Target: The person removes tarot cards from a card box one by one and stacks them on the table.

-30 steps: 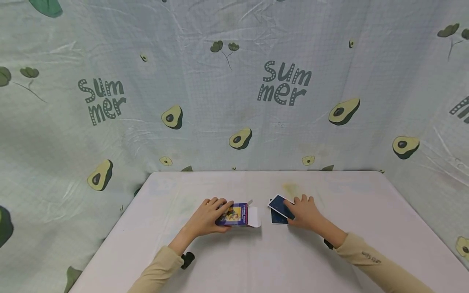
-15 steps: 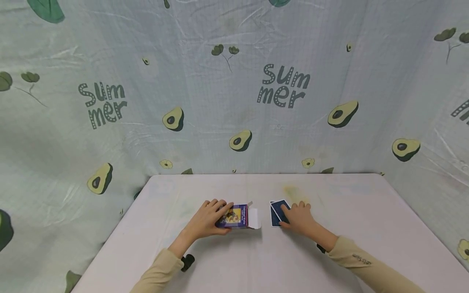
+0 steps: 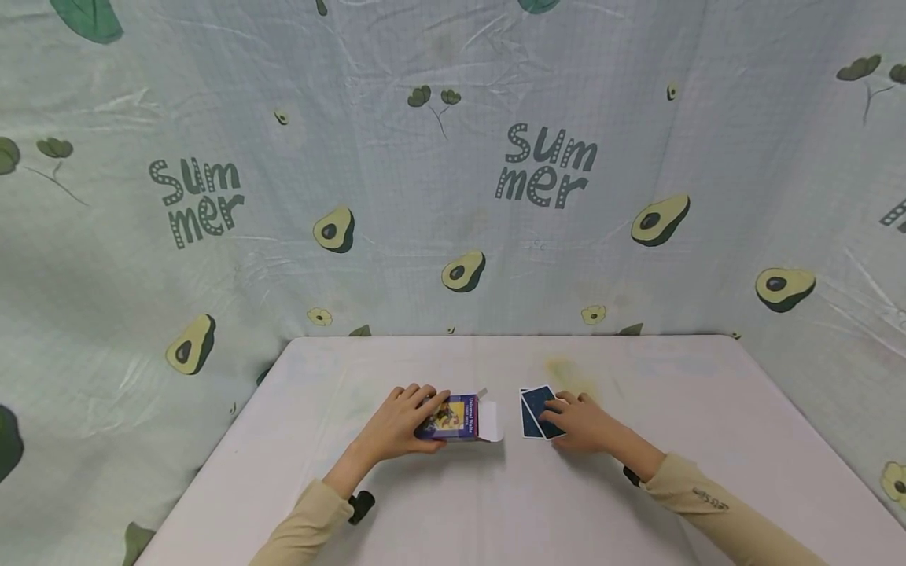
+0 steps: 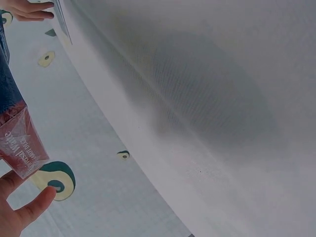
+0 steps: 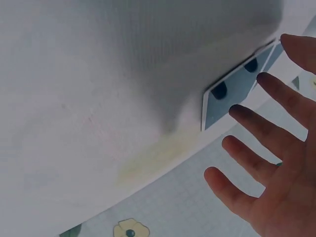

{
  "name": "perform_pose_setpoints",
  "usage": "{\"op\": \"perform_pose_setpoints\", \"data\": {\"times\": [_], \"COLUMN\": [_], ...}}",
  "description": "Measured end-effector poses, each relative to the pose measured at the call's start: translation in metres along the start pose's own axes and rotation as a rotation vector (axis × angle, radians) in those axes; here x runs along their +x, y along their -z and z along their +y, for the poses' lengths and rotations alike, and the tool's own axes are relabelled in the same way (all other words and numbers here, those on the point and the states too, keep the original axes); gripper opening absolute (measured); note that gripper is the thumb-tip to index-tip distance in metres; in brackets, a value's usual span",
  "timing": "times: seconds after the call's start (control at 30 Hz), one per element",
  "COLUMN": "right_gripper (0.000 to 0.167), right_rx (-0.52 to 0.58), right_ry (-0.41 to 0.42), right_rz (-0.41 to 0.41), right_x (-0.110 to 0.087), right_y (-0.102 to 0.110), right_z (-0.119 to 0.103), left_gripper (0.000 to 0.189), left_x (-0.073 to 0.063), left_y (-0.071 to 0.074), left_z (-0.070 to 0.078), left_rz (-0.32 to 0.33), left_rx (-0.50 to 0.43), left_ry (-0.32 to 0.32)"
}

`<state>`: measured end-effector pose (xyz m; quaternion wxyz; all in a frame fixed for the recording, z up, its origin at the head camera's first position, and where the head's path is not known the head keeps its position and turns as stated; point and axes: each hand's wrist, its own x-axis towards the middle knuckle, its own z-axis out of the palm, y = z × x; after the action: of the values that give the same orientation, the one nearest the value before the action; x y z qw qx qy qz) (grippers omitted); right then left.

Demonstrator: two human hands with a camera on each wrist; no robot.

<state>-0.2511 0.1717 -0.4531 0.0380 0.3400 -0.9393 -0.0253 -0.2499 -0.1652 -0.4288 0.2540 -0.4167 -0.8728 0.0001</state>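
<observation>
In the head view my left hand [image 3: 399, 424] grips a purple tarot card box [image 3: 447, 418], with its white end flap [image 3: 488, 421] open toward the right. The left wrist view shows the box's red end [image 4: 22, 143] under clear film, with lettering on it. Right of the box, dark blue cards [image 3: 539, 402] with white borders lie on the table, the upper one tilted across those below. My right hand [image 3: 586, 424] is at their right edge. In the right wrist view its fingers [image 5: 266, 128] are spread over the cards [image 5: 215, 112]; whether the fingertips touch them I cannot tell.
Both hands are over a white-covered table [image 3: 453, 503]. A faint yellow stain [image 3: 562, 369] lies behind the cards. A pale curtain [image 3: 396, 157] with avocado prints and "summer" lettering hangs behind the table and along its sides.
My right hand brought the tilted card left and down over the others, then loosened its fingers and drew slightly right. My left hand has kept hold of the box in place.
</observation>
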Motion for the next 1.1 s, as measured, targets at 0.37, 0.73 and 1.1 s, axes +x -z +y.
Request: {"op": "perform_pose_setpoints", "data": {"times": [0.37, 0.73, 1.1], "right_gripper": [0.041, 0.044, 0.047], "right_rx": [-0.011, 0.015, 0.026], "right_ry": [0.029, 0.006, 0.008], "right_rz": [0.036, 0.003, -0.011], "right_x": [-0.004, 0.001, 0.008], "right_y": [-0.003, -0.003, -0.003], "right_z": [-0.003, -0.006, -0.007], "left_gripper": [0.073, 0.073, 0.072], "left_x": [-0.002, -0.006, -0.007], "left_y": [0.001, 0.002, 0.002], "left_z": [0.0, 0.0, 0.0], "left_rz": [-0.01, -0.015, -0.017], "left_rx": [-0.005, -0.007, -0.001], "left_ry": [0.017, 0.026, 0.032]}}
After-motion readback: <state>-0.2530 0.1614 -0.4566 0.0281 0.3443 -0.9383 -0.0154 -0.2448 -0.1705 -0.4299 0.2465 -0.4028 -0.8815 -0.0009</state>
